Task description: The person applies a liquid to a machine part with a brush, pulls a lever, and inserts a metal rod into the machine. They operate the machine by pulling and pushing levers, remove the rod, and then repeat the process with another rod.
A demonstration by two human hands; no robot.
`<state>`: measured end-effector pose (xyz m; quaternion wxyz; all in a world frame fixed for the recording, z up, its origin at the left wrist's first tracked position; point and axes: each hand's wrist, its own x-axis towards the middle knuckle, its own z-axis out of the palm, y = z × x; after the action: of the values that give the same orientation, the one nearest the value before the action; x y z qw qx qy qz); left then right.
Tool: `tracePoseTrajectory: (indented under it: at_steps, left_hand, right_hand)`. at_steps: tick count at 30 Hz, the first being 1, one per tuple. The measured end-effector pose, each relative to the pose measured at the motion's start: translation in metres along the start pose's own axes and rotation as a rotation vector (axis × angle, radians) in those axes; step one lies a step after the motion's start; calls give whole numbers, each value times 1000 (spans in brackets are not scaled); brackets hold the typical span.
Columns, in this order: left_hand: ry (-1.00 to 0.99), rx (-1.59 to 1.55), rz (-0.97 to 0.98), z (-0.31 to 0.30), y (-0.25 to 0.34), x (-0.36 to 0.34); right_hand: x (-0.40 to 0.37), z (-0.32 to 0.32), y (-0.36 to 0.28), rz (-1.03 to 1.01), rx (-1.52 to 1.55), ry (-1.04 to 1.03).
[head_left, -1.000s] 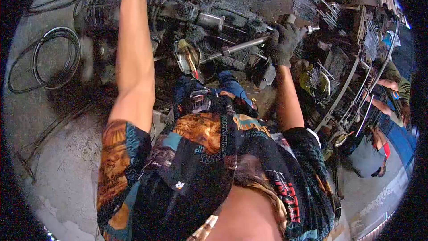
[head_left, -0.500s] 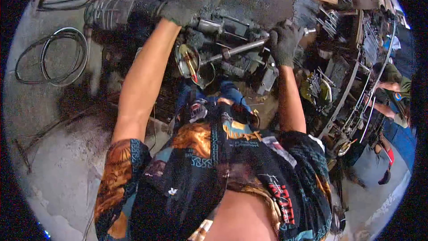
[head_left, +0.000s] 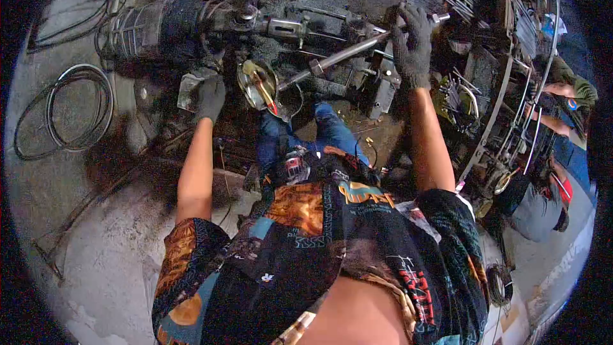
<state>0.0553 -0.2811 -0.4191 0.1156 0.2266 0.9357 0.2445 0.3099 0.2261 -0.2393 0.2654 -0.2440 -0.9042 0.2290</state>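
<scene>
My left hand [head_left: 211, 97], in a dark grey glove, is low beside a pale metal box [head_left: 189, 91] below the machine's motor [head_left: 156, 28]. Its fingers are dark and hard to make out. My right hand [head_left: 414, 45], also gloved, lies across the right end of a metal bar [head_left: 350, 55], with its fingers curled over it. A bolt-like end [head_left: 440, 18] sticks out to the right of the fingers. Toward its lower left end the bar carries a nut-like collar [head_left: 317, 67]. Near that end sits a round dish [head_left: 258, 85] holding a red-tipped brush [head_left: 263, 91].
Coiled cable [head_left: 80, 112] lies on the floor at left. Bundled metal rods [head_left: 463, 3] and a rack with long strips [head_left: 488, 134] stand at right. Beyond them another person's arm [head_left: 554, 124] shows. A container of thin rods [head_left: 458, 99] is near my right forearm.
My left hand has come down and left, off the top of the machine, to the metal box. My right hand remains at the bar's end. The whole view has shifted slightly.
</scene>
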Motion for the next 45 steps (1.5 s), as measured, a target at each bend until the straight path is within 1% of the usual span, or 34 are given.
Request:
tracePoseTrajectory:
  at_steps: [1,2,3,5,6,7,10,13,16,19,20,21,22,23,24,25,26,27,28,29,31,33,34,35,36,37,38,39,40,41,42,43,45]
  left_hand:
    - [-304,267,77,0,-7,-7]
    - [-605,534,160,5,-15,-9]
    - [-608,528,171,14,-23,-7]
    - [-704,524,65,27,-33,-5]
    - [-740,472,-29,30,-20,-1]
    - [-743,454,-74,32,-6,2]
    - [-700,389,-124,62,-11,1]
    - [-643,261,-111,77,-43,-17]
    - [-602,19,-89,80,-87,-40]
    - [-578,-214,-60,82,-132,-67]
    - [-552,-243,11,87,-147,-76]
    - [-512,-267,126,96,-163,-88]
    - [-388,-244,431,113,-192,-107]
    - [-501,-362,22,91,-163,-104]
    - [-523,-497,-273,77,-140,-103]
    - [-512,-652,-512,67,-128,-105]
    - [-496,-809,-710,60,-118,-105]
    - [-471,-914,-848,53,-110,-104]
    - [-459,-968,-942,47,-102,-101]
    - [-452,-968,-936,35,-92,-99]
    - [-547,-337,-267,16,-74,-96]
    - [-550,312,389,-4,-52,-93]
    - [-519,646,707,-13,-40,-91]
    - [-505,654,705,-24,-23,-89]
    - [-688,633,551,-35,-5,-87]
    - [-864,608,392,-48,16,-84]
    - [-851,618,391,-61,41,-78]
    - [-737,468,339,-75,68,-74]
    - [-621,318,290,-86,98,-66]
    - [-611,327,292,-104,139,-54]
    - [-508,236,207,-124,185,-39]
    - [-408,144,123,-138,215,-25]
    - [-141,-31,249,-144,237,9]
  right_hand:
    - [-3,-1,-1,19,51,35]
    - [-9,0,4,59,162,29]
    - [-9,-2,-1,63,151,32]
    - [-16,-11,-17,81,55,-42]
    - [-21,-11,-18,92,42,-57]
    - [-23,-11,-17,99,30,-55]
    - [-21,-15,-19,76,-64,-149]
    - [-18,-18,-21,81,-39,-146]
    - [-22,-15,-12,81,-44,-140]
    - [-19,-16,-19,60,-60,-123]
    - [-19,-14,-17,53,-40,-120]
    - [-17,-15,-16,52,-40,-119]
    - [-16,-15,-17,60,-36,-122]
    - [-18,-15,-18,73,-26,-130]
    - [-17,-13,-17,74,-21,-128]
    - [-18,-11,-13,57,-14,-114]
    - [-19,-10,-11,40,-5,-105]
    - [-20,-9,-8,39,3,-105]
    - [-19,-7,-6,38,-17,-104]
    - [-19,-5,-5,37,-37,-102]
    - [-20,0,-9,44,-49,-89]
    - [-16,3,-28,47,-64,-74]
    - [-17,9,-45,180,-22,30]
    - [-16,13,-59,311,26,134]
    - [-25,22,-64,399,-54,147]
    - [-28,19,-71,527,61,111]
    - [-20,13,-125,859,709,279]
    - [-32,15,-133,1069,617,195]
    - [-50,27,-132,1327,1002,168]
    - [-83,61,-111,994,972,-40]
    - [-108,88,-96,661,918,-230]
    - [-99,79,-109,659,926,-226]
    - [-53,40,-162,1484,1831,-400]
